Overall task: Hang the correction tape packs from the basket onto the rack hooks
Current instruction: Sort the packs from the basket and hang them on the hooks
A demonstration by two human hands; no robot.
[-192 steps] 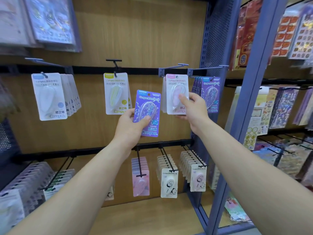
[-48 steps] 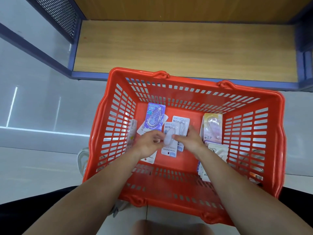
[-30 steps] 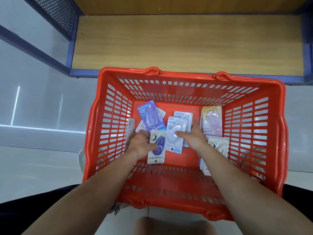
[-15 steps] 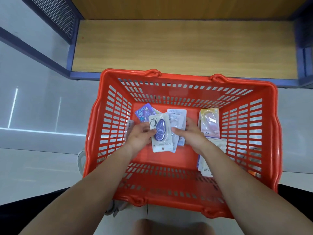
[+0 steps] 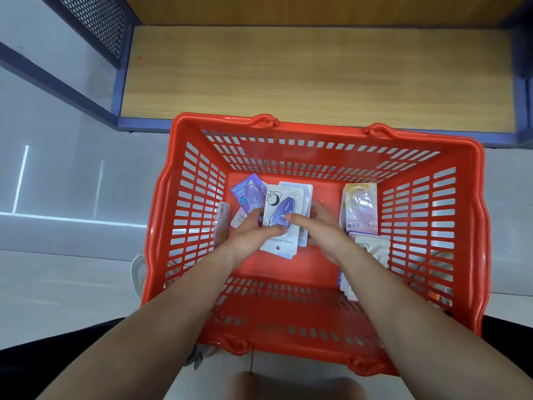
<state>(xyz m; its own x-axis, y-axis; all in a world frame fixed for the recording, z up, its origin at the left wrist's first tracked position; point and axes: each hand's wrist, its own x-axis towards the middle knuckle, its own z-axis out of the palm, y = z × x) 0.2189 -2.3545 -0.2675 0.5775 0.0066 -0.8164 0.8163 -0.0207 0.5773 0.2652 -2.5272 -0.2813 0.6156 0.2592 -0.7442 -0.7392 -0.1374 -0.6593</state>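
I look straight down into a red plastic basket (image 5: 314, 131) on the floor. Both hands are inside it, holding a small stack of correction tape packs. The top pack (image 5: 281, 207) is white with a dark purple tape case and a cartoon face. My left hand (image 5: 253, 236) grips the stack's left edge. My right hand (image 5: 320, 228) holds its right side, with the thumb pressed on the purple case. A pale blue pack (image 5: 304, 190) sits behind the top one. A purple pack (image 5: 248, 194) lies loose to the left, a pink and yellow pack (image 5: 360, 207) to the right.
More white packs (image 5: 375, 249) lie at the basket's right side, and one pack (image 5: 222, 220) leans against the left wall. The bare wooden bottom shelf (image 5: 317, 73) of the blue rack is just beyond the basket. Grey tiled floor surrounds it.
The view went from the rack hooks down to the basket. My hands sorted the packs there, and the white pack with the purple case now lies on top of the held stack.
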